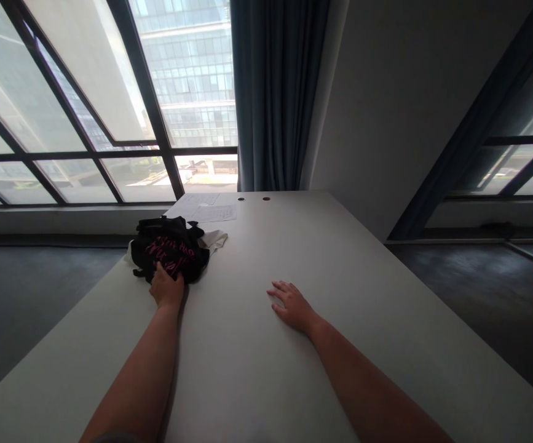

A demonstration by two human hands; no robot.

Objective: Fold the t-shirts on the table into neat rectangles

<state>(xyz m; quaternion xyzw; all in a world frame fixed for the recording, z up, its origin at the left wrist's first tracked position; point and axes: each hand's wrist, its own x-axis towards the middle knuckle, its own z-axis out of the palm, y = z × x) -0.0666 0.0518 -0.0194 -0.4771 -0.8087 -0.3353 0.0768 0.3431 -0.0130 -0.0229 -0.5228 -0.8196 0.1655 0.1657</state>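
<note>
A crumpled black garment with pink lettering (192,261) lies in a heap on the left side of the white table (248,369). My left hand (167,288) is at its near edge, index finger and thumb on the dark fabric and the other fingers curled in; it appears to grip the cloth. White fabric (215,239) sticks out from beneath the heap on both sides. Towards the middle of the table, my right hand (292,306) rests palm down with fingers spread, holding nothing.
Printed paper sheets (213,213) lie behind the garment at the far left. Two round holes (266,199) pierce the far end of the tabletop. Beyond stand a blue curtain (278,98), large windows (192,74) and a grey wall (386,111).
</note>
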